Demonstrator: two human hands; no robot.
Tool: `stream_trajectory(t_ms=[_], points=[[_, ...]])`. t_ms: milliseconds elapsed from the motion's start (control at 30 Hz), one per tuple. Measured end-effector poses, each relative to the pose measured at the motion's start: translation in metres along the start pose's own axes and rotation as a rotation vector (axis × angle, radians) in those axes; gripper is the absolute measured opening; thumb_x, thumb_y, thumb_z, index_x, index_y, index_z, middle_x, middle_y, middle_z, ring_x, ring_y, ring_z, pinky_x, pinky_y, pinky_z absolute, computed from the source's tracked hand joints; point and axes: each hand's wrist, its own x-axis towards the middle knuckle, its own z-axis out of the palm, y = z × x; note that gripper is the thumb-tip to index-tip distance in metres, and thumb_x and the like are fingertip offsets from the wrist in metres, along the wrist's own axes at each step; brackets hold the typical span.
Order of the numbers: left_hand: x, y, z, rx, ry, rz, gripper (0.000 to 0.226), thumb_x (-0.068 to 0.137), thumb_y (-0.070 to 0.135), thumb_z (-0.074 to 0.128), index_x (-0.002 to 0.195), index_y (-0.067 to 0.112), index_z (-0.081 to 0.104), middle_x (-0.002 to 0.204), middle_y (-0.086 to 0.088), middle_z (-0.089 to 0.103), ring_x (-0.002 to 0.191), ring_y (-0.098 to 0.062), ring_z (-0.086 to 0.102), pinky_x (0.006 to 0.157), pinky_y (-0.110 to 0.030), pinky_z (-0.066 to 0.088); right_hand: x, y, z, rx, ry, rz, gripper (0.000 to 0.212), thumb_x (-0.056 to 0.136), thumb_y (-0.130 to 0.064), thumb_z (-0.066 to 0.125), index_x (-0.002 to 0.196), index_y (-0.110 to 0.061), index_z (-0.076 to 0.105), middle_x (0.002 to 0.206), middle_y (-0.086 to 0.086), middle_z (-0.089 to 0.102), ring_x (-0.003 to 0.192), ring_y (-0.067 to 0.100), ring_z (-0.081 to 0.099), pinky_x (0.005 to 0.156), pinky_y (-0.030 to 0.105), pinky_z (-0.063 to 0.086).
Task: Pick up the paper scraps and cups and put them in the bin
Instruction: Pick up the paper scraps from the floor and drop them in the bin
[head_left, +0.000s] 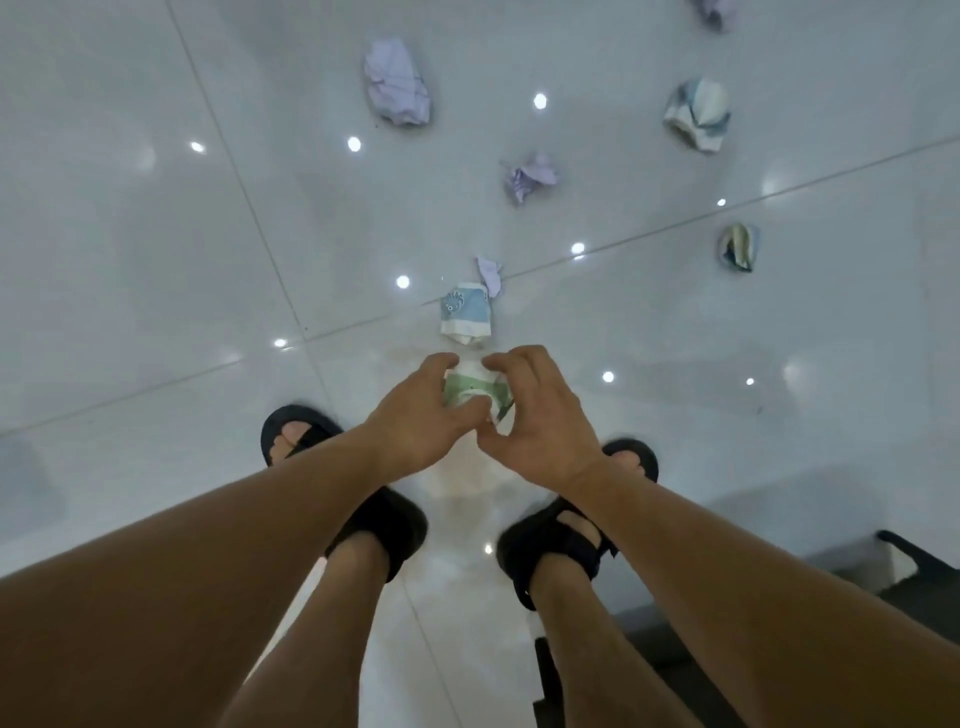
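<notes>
A person standing on a glossy white tiled floor (156, 260) holds a crumpled green-and-white paper cup (470, 387) between both hands. The left hand (415, 415) curls around the cup's left side, and the right hand (540, 415) wraps its fingers over the top and right side, the thumbs meeting beneath it. The cup sits in front of the person's feet, which are in black sandals (384, 519). Just beyond the hands, a crushed blue-and-white cup (466, 312) lies on the floor, with a small lavender paper scrap (490, 275) against its far edge. Farther out lie a mid-sized lavender scrap (530, 176) and a large crumpled lavender sheet (397, 83). Two more flattened cups rest well apart to the right, one nearer (737, 247) and one farther (696, 114). Another scrap (717, 10) shows at the top edge.
</notes>
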Motion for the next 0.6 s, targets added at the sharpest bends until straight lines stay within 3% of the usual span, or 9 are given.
stream_trajectory(t_ms=[67,167,267,400,500,600], points=[[-0.004,0.009,-0.021,-0.102,0.012,0.028,0.078,0.080,0.037,0.070,0.144,0.030,0.026,0.101,0.022,0.054,0.087,0.003,0.058,0.068,-0.012,0.040,0.010,-0.019,-0.010,0.008,0.006,-0.061,0.059,0.071,-0.019,0.079,0.124,-0.006,0.056,0.118,0.009,0.051,0.100,0.022,0.057,0.073,0.030,0.051],[-0.005,0.010,-0.048,-0.207,-0.032,0.025,0.096,0.072,0.030,0.081,0.147,0.038,0.021,0.112,0.014,0.055,0.099,-0.007,0.061,0.083,-0.021,0.048,0.027,-0.034,-0.016,-0.011,0.009,-0.114,0.058,0.071,-0.020,0.080,0.123,-0.005,0.057,0.118,0.010,0.053,0.098,0.023,0.059,0.071,0.033,0.054],[0.001,-0.004,-0.062,-0.157,-0.063,0.001,0.078,0.070,0.022,0.082,0.136,0.032,0.041,0.113,0.006,0.061,0.096,-0.011,0.062,0.081,-0.025,0.051,0.042,-0.035,-0.009,-0.074,-0.040,-0.190,0.068,0.069,-0.028,0.083,0.128,-0.007,0.056,0.122,0.010,0.054,0.104,0.024,0.057,0.077,0.031,0.052],[0.014,-0.044,-0.065,-0.039,0.143,-0.048,0.057,0.075,0.022,0.076,0.124,0.028,0.047,0.101,0.005,0.058,0.079,-0.004,0.055,0.058,-0.015,0.039,0.063,-0.007,0.003,-0.284,-0.153,-0.190,0.095,0.065,-0.039,0.085,0.145,-0.012,0.041,0.146,0.013,0.040,0.129,0.032,0.041,0.099,0.042,0.043],[0.021,-0.079,-0.066,0.029,0.199,-0.104,0.062,0.075,0.027,0.073,0.129,0.028,0.043,0.100,0.004,0.053,0.075,-0.003,0.050,0.056,-0.014,0.033,0.086,0.014,0.012,-0.592,-0.147,-0.125,0.091,0.071,-0.031,0.078,0.149,-0.020,0.033,0.154,0.011,0.027,0.137,0.033,0.027,0.100,0.047,0.038],[0.026,-0.106,-0.063,0.073,0.202,-0.123,0.066,0.075,0.030,0.072,0.133,0.027,0.040,0.100,0.004,0.052,0.081,-0.011,0.051,0.063,-0.022,0.036,0.110,0.023,0.032,-0.777,-0.256,-0.173,0.082,0.076,-0.015,0.067,0.149,-0.021,0.029,0.157,0.009,0.019,0.143,0.031,0.018,0.100,0.042,0.036]])
